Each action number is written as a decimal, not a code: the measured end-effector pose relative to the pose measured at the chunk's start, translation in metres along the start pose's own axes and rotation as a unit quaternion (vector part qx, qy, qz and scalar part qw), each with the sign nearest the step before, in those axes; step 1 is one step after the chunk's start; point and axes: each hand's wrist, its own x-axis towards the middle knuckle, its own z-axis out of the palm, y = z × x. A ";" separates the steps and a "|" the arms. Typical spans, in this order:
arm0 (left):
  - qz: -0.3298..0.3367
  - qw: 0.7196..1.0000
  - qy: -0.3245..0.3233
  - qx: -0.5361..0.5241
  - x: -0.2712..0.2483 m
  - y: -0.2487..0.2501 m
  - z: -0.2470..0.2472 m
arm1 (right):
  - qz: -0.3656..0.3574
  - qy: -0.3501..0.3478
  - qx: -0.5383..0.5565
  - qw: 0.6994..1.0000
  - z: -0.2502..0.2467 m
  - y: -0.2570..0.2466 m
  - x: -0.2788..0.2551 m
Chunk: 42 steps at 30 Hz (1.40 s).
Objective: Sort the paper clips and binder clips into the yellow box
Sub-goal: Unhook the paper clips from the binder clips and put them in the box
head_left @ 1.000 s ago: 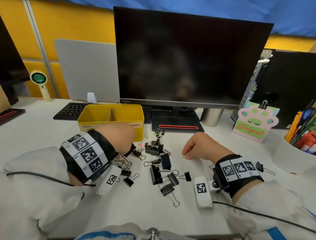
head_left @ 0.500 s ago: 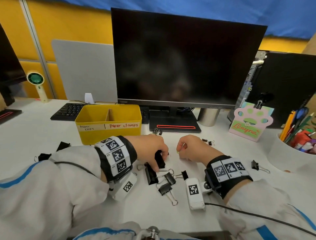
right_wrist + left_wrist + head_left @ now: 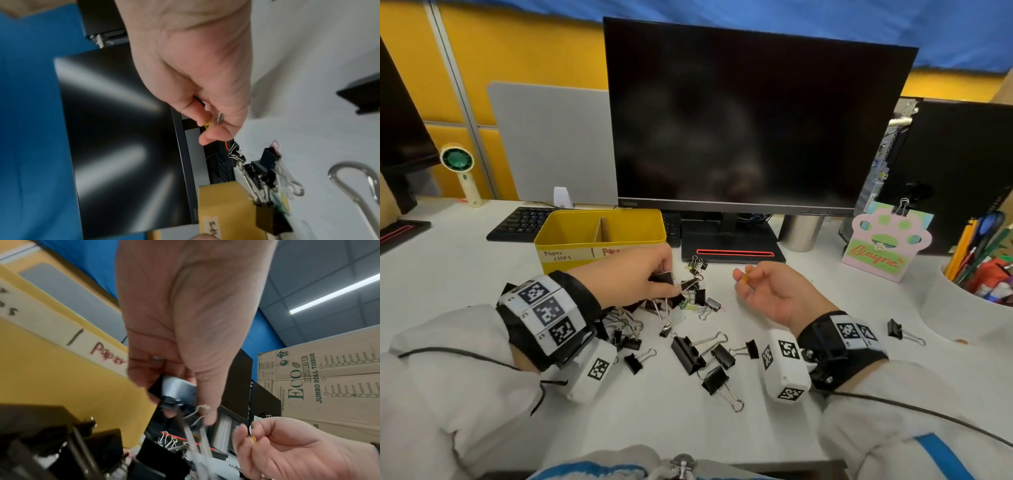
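At the far left of the white desk (image 3: 448,274) a small green-and-cream handheld fan (image 3: 458,164) stands upright, with a black keyboard (image 3: 517,224) to its right. Next comes the yellow rectangular metal box (image 3: 571,245), split by a divider into two compartments and labelled on its near wall; it sits just left of the black monitor (image 3: 750,116). Just near and right of the box, the left hand (image 3: 633,277) curls its fingers and thumb round a black binder clip with silver wire handles (image 3: 174,391), lifted above the heap. Below and to the near side of that hand lies a scatter of black binder clips (image 3: 702,356) with a few coloured paper clips (image 3: 688,306) among them, all on the desk outside the box. Right of the heap, the right hand (image 3: 774,294) is turned palm up, its thumb and fingers pinching a small yellow paper clip (image 3: 208,125). Farther right one lone black binder clip (image 3: 895,329) lies on the desk, a pink paw-shaped card (image 3: 887,246) stands beyond it, and a white pen pot (image 3: 962,308) sits at the right edge.
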 end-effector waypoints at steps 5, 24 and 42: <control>-0.031 0.996 -0.039 0.072 -0.003 -0.014 -0.011 | 0.008 0.015 -0.214 0.977 0.015 0.003 0.001; 0.013 0.980 -0.103 0.172 0.026 0.006 0.019 | -0.055 0.095 -0.637 0.763 0.023 0.003 0.005; -0.119 0.963 -0.137 0.197 -0.004 -0.001 -0.005 | -0.159 -0.033 -0.771 0.616 0.056 0.023 0.014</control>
